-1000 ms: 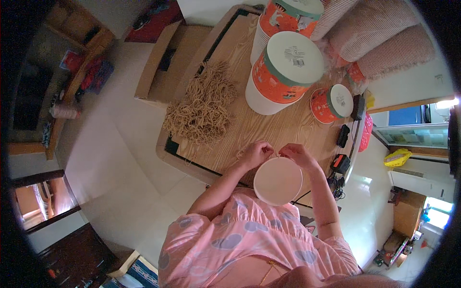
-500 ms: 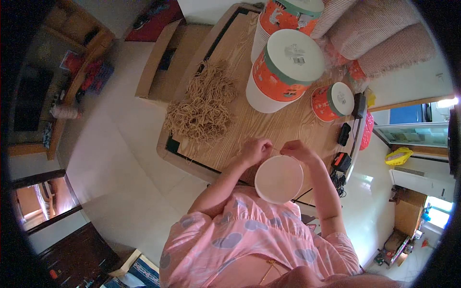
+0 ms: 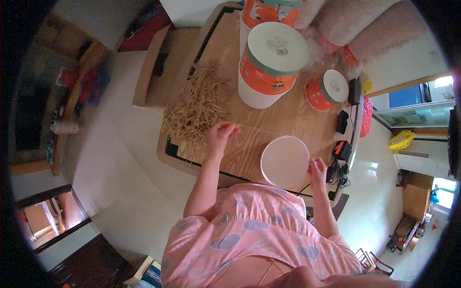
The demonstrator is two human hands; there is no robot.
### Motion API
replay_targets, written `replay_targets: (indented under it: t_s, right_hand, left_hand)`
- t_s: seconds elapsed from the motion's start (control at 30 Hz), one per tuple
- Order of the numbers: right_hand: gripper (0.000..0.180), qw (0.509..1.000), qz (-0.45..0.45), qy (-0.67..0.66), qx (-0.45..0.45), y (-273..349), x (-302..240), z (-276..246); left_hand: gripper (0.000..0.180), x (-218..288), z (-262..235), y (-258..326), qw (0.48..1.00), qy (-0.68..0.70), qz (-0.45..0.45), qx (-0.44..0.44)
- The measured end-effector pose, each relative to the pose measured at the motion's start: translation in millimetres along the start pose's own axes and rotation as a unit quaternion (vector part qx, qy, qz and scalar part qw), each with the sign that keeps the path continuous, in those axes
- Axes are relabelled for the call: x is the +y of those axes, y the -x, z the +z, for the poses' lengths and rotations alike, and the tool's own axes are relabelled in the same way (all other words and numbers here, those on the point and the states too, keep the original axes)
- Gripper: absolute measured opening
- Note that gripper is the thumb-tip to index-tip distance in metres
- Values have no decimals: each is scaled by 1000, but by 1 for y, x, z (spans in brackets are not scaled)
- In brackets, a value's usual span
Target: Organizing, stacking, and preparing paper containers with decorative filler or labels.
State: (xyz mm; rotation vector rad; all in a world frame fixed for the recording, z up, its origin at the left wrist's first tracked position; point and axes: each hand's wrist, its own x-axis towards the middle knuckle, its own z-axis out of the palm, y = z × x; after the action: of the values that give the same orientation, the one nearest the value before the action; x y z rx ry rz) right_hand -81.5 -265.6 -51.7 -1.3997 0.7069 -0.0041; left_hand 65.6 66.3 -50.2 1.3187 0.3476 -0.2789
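My left hand is closed in a pinch on a thin cord, which runs taut to the right toward a paper bucket. The bucket's round white mouth faces me, its outside mostly hidden. At its right edge my right hand grips the bucket's side. Just beyond my left hand lies a loose heap of tan twine cords on the wooden table. Farther off, stacked orange and white buckets with green-edged bases stand upside down.
A small orange tub sits at the right, near a black adapter and an orange-black device with cables. Long stacks of ribbed cups lie at the back right. A cardboard box adjoins the table's left side.
My hands have moved apart: the left went up and left, drawing the cord out, and the right shifted down to the bucket's right side. The bucket now sits slightly higher and farther right.
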Motion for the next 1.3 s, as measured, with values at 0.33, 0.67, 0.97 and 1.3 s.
replay_targets:
  t_s: [0.33,0.67,0.97,1.3]
  right_hand:
    - [9,982,-127,138,19,41,-21,2]
    - [22,753,-376,469,-268,-37,-95,107]
    - [22,888,-248,363,-139,2,-55,72]
    - [35,936,-236,190,-180,41,-87,98]
  left_hand:
    - [5,79,84,62,915,301,-27,-266]
    - [10,110,57,96,946,173,45,-271]
    - [8,99,36,94,984,22,60,-164]
    - [10,58,67,83,968,-21,-5,-249]
